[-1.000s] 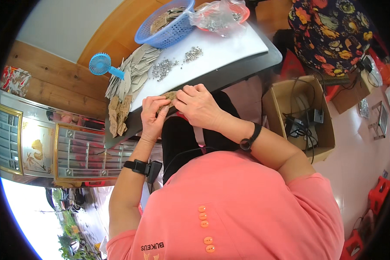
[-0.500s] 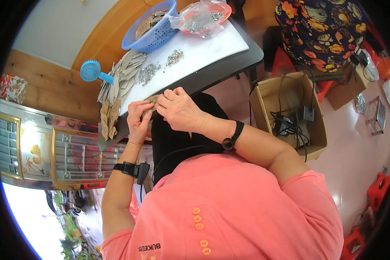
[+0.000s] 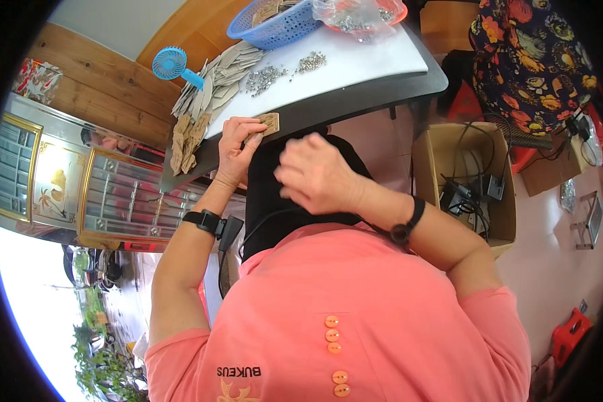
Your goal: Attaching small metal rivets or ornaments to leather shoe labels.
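At the table's near edge, my left hand (image 3: 240,144) is closed on a small brown card (image 3: 271,123), with small marks or holes on its face. My right hand (image 3: 318,174) is apart from it, above my lap; its curled fingers are smeared by motion, so whether they hold anything is unclear. Beyond the card, two small heaps of shiny metal bits (image 3: 264,79) lie on the white board (image 3: 362,63). Left of them spreads a pile of grey flat card pieces (image 3: 229,70). Crumpled-looking brown card pieces (image 3: 187,142) lie at the table's left end.
A blue basket (image 3: 275,30) of card pieces and a red bowl (image 3: 398,13) with a plastic bag stand at the back. The blue handheld fan (image 3: 171,63) is at left. On the floor at right sits a cardboard box (image 3: 429,157) with cables.
My right hand has come away from the card, moving right and toward me. The left hand still holds the card, more of which now shows. The whole view has shifted.
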